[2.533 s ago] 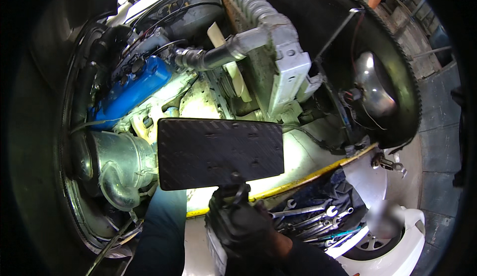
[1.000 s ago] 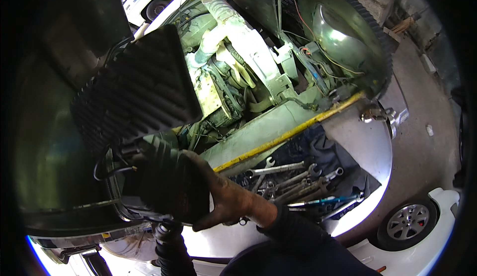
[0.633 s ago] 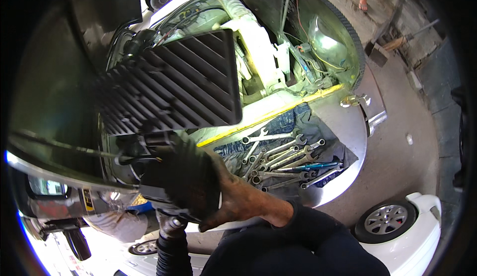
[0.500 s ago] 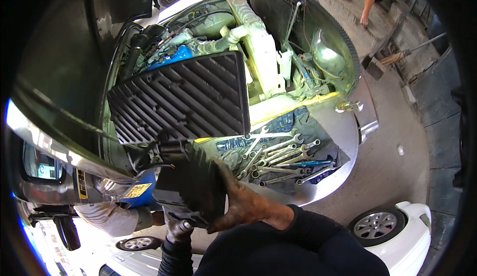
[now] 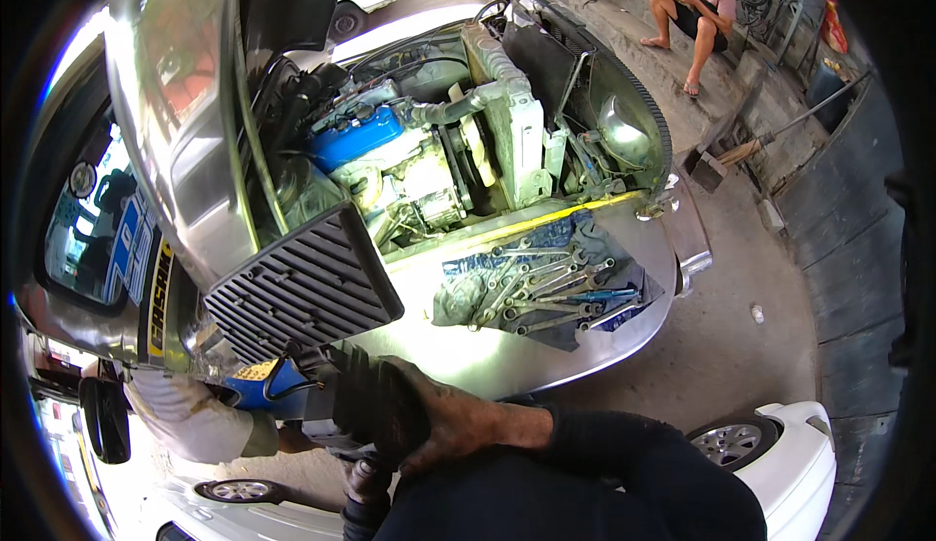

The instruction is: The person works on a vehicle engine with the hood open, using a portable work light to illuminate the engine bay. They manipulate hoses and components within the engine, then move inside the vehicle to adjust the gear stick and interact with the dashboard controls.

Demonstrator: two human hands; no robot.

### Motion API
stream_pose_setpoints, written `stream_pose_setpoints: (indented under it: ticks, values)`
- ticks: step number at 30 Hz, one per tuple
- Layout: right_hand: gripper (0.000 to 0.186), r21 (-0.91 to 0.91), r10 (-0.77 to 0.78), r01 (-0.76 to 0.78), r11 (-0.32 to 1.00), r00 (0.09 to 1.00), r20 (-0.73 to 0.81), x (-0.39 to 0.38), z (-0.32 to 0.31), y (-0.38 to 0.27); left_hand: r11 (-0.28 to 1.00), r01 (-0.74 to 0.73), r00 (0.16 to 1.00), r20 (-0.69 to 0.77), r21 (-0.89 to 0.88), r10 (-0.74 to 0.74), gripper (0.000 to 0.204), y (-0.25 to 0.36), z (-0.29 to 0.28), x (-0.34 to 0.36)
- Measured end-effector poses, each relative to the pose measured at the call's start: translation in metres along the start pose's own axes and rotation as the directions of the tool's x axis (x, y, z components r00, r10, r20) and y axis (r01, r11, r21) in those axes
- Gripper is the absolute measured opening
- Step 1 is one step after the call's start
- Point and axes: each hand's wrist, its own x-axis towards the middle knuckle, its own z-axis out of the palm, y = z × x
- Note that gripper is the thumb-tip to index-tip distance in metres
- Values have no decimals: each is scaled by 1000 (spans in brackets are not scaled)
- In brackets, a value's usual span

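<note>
I hold a black box-shaped thing (image 5: 336, 406) low in front of me. My right hand (image 5: 458, 422) is wrapped round its right side, with thumb and fingers apart on either side of it. My left hand (image 5: 367, 483) grips it from below, most of its fingers hidden. Just beyond the box is a black rectangular panel (image 5: 302, 288) with slanting ribs; a dark cable loops between the two. The panel hangs over the near edge of the opened engine bay. Beyond it shows the engine with its blue cover (image 5: 359, 139), brightly lit in places.
Several wrenches (image 5: 546, 292) lie on a dark cloth on the silver fender (image 5: 468, 346). The raised hood (image 5: 185, 83) stands at left. Another person's light shirt (image 5: 185, 414) is at lower left; a seated person (image 5: 697, 19) is at far right. A white car (image 5: 790, 473) stands behind.
The box and ribbed panel have moved left and nearer to me, uncovering the blue engine cover and parts below it. Both hands keep their hold. The whole view has shifted too.
</note>
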Motion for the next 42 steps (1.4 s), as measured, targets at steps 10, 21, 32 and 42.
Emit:
stream_pose_setpoints:
  ticks: [10, 21, 32, 42]
  values:
    - [141, -82, -90, 92, 992, 995, 31, -3, 31, -9, 997, -63, 996, 64, 51, 59, 110, 8, -10, -20]
    - [139, -71, -92, 98, 993, 992, 81, 12, 19, -23, 995, -95, 994, 49, 36, 93, 111, 8, -14, -20]
    - [128, 138, 102, -123, 983, 984, 148, 11, -6, 4, 998, -54, 998, -21, -19, 54, 115, 25, 25, -5]
    - [68, 541, 331, -495, 680, 866, 375, 8, -24, 114, 892, -291, 954, 39, 347, 296, 130, 61, 75, 7]
